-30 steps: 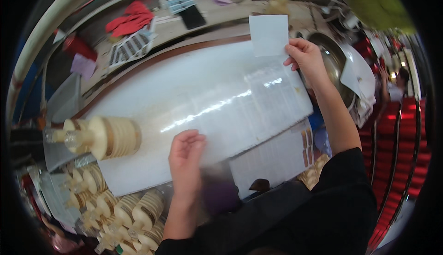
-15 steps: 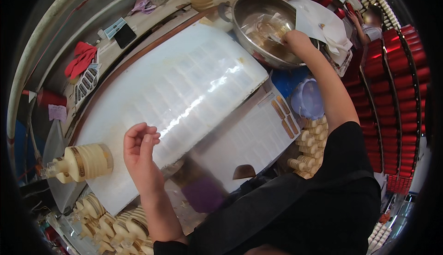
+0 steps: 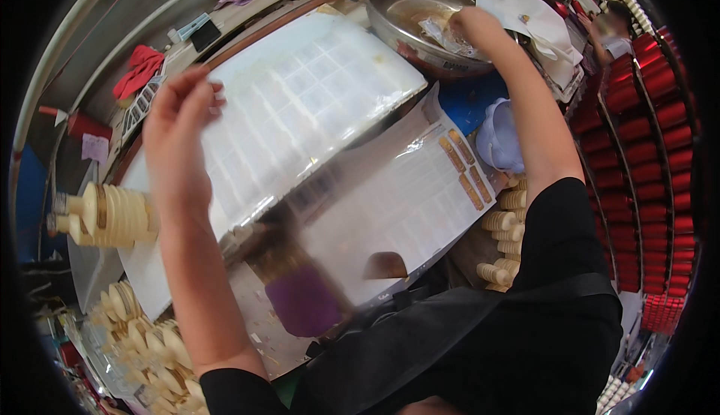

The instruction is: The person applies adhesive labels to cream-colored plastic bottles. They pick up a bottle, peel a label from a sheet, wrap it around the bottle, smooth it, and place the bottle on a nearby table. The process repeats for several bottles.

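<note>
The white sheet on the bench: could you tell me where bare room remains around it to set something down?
The white sheet is bare between the left hand and the metal bowl. The glossy sheet below is also mostly bare. It is crowded by the cream spools at left and the red spools at right.

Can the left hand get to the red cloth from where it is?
Probably yes. The left hand is raised over the white sheet, and the red cloth lies just beyond it on the bench edge. Nothing shows between the two, so the way looks free.
</note>
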Available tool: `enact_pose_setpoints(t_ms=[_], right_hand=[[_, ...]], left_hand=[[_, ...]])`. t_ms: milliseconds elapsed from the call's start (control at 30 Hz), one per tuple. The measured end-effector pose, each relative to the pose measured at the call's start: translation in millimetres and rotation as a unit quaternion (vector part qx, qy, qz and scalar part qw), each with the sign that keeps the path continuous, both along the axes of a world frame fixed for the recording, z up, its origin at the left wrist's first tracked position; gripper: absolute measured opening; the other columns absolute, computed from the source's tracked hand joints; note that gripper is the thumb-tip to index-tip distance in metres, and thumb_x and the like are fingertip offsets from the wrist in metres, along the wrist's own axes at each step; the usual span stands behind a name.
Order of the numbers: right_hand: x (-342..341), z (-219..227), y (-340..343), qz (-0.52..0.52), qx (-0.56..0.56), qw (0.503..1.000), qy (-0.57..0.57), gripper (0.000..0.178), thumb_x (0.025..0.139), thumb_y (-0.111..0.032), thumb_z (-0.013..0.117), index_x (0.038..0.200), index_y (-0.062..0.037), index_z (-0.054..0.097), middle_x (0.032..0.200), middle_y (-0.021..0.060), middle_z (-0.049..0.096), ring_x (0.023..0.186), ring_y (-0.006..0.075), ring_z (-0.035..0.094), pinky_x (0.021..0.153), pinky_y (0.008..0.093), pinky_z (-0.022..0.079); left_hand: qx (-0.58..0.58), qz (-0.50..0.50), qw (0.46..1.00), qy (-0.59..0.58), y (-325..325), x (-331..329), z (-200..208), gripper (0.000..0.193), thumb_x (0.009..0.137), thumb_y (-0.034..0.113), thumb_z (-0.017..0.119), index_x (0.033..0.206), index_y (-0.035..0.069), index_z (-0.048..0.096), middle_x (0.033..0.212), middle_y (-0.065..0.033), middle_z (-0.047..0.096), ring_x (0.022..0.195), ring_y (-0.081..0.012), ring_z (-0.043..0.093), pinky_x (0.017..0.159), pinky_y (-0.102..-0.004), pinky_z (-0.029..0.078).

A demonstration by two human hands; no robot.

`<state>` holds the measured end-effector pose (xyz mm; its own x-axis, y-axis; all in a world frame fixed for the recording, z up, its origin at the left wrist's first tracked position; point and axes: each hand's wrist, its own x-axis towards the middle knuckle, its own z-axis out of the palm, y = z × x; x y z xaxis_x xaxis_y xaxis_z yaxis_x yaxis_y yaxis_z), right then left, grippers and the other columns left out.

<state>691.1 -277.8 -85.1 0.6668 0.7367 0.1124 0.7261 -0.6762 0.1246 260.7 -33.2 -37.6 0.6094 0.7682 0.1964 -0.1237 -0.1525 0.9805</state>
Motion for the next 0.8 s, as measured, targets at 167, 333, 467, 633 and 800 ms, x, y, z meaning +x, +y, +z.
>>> enact_pose_setpoints(t_ms=[167,333,467,633,800], right_hand=[[-90,19,-12,0.176,0.261,0.938,-0.143,0.023,0.094,-0.025,0.064,0.104,-0.0078,0.076,0.095,0.0182,0.073,0.087,0.0367,0.07,0.078,0.0461,0.055],[-269,-55,-59,0.353,0.094,0.897,0.248,0.03,0.09,-0.021,0.072,0.115,-0.0049,0.073,0.101,0.0167,0.074,0.085,0.0307,0.071,0.081,0.0407,0.056],[-367,-117,-105,0.296,-0.04,0.925,0.234,0.045,0.083,-0.022,0.077,0.125,-0.0076,0.067,0.121,0.018,0.065,0.105,0.0346,0.066,0.091,0.0417,0.053],[-382,-137,-117,0.204,0.028,0.954,0.219,0.031,0.083,-0.02,0.073,0.112,-0.0064,0.073,0.104,0.0168,0.067,0.103,0.0366,0.064,0.089,0.0437,0.053],[-392,-161,-118,0.185,0.136,0.945,0.232,0.033,0.08,-0.026,0.076,0.091,0.0031,0.067,0.101,0.0239,0.064,0.099,0.0407,0.06,0.09,0.0489,0.049]], left_hand=[[0.09,-0.013,0.99,-0.106,-13,-22,32,0.029,0.1,0.016,0.064,0.125,0.0,0.066,0.107,-0.0086,0.073,0.096,-0.0145,0.069,0.089,-0.027,0.054],[0.108,-0.006,0.987,-0.115,-86,-108,-14,0.025,0.1,0.013,0.063,0.121,0.001,0.068,0.105,-0.0106,0.075,0.096,-0.016,0.071,0.088,-0.0283,0.055],[0.079,0.1,0.991,-0.041,-124,-177,-64,0.024,0.101,0.012,0.061,0.12,0.0,0.067,0.108,-0.0079,0.071,0.098,-0.0147,0.067,0.088,-0.0282,0.053],[0.113,0.203,0.969,0.08,-167,-228,-135,0.028,0.095,0.018,0.066,0.118,0.002,0.068,0.112,-0.01,0.067,0.103,-0.0184,0.064,0.093,-0.0313,0.05],[0.319,0.101,0.885,0.322,-208,-231,-198,0.057,0.084,0.03,0.074,0.133,0.004,0.059,0.138,-0.0211,0.056,0.13,-0.0402,0.05,0.112,-0.0478,0.038]])
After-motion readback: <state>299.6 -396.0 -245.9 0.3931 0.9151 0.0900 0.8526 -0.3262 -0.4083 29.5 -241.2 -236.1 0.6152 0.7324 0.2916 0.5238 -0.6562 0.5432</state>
